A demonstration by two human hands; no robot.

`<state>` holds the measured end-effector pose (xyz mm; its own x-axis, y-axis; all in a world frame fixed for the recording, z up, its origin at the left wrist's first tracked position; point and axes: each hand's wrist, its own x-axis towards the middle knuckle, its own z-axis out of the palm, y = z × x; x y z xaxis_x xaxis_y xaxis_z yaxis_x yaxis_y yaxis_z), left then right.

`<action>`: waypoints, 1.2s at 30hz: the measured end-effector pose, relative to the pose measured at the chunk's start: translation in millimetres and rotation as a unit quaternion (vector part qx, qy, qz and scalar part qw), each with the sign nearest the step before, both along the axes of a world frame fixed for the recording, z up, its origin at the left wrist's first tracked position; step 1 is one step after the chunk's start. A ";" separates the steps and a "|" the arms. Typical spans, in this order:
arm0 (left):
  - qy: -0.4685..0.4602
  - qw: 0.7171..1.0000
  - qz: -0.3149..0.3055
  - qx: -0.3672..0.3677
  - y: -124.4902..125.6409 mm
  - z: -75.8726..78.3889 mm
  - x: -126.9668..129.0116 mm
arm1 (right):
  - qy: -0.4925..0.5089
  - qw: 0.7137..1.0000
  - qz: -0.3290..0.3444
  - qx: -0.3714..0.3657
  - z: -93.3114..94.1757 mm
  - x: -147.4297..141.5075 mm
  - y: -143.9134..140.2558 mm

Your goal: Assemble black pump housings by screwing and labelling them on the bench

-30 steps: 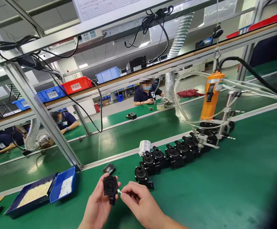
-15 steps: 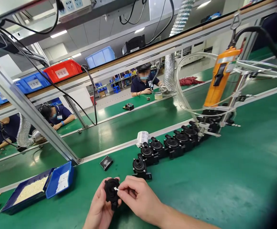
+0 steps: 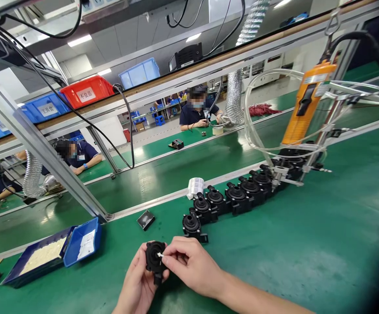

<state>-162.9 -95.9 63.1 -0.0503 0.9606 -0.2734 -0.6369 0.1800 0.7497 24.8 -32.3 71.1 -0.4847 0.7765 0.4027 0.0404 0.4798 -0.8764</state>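
Observation:
Near the bottom middle, my left hand (image 3: 137, 277) is wrapped round a round black pump housing (image 3: 153, 257), its open face turned up and its spout pointing down toward me. Thumb and forefinger of my right hand (image 3: 194, 268) pinch a small white stick (image 3: 161, 255). The stick's tip is at the centre of the housing; I cannot tell whether it touches or goes inside. Just beyond my hands, a row of assembled black pumps (image 3: 191, 224) runs off to the right.
A blue tray of pale material (image 3: 44, 257) and a smaller blue bin (image 3: 88, 240) stand at left. A small black block (image 3: 146, 220) lies beyond my hands, with a label roll (image 3: 195, 187) behind the pumps. An orange electric screwdriver (image 3: 307, 102) hangs at right. Co-workers (image 3: 197, 111) sit opposite.
The view has shifted slightly. My hands hold the pump housing and white stick much as before, with the stick's tip still at the housing's centre.

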 end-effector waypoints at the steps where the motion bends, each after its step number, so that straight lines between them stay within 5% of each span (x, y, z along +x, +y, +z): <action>1: 0.005 1.000 -0.005 0.018 -0.1 0.5 0.4 | 0.000 1.000 0.004 0.002 0.2 0.1 -0.2; 7: 0.110 0.989 -0.006 0.100 -1.9 0.9 -0.1 | -0.011 1.000 0.012 -0.001 4.8 0.4 -1.6; 13: 0.253 0.949 0.017 0.189 -0.3 -10.7 -7.3 | -0.040 0.999 0.013 0.005 5.7 -1.4 -5.0; 21: 0.215 0.954 0.008 0.210 -3.6 -22.9 -6.2 | 0.008 0.999 0.026 0.044 -6.5 -3.9 -9.2; 30: 0.269 0.922 -0.006 0.278 7.0 -46.3 -21.5 | 0.019 0.997 0.051 0.050 -12.9 -7.4 -8.8; 33: 0.272 0.934 0.009 0.232 6.9 -40.0 -18.1 | 0.011 0.998 0.036 0.054 -14.9 -9.3 -4.7; 36: 0.271 0.950 0.020 0.157 18.7 -16.2 -20.7 | -0.001 1.000 0.015 0.011 -17.2 -10.2 -0.5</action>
